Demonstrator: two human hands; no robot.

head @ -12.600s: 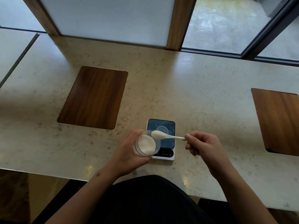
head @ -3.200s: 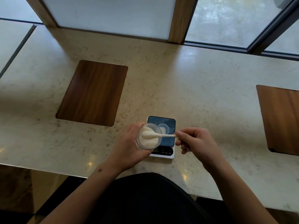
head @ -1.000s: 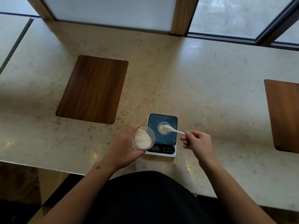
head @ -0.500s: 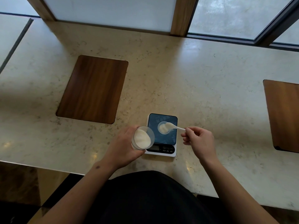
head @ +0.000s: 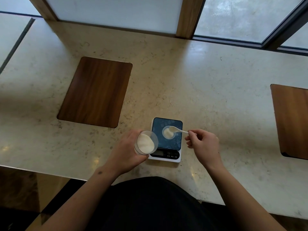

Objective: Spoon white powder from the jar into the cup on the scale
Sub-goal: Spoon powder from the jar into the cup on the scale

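A small digital scale [head: 173, 144] with a dark blue platform sits near the counter's front edge. On it stands a small clear cup [head: 168, 133] holding white powder. My right hand [head: 202, 144] pinches the handle of a white plastic spoon [head: 177, 129], whose bowl rests over the cup's far right rim. My left hand [head: 127, 152] holds a clear jar [head: 146, 144] of white powder just left of the scale, tilted with its mouth toward me.
The beige stone counter [head: 191, 84] has a dark wood inlay [head: 96, 92] at the left and another wood inlay [head: 291, 120] at the right edge. Window frames and glass run along the back. The counter's front edge is close to my body.
The spoon went from the jar's mouth to the cup on the scale. Over the last second the spoon's bowl stayed at the cup and my right hand turned slightly; the jar stayed put.
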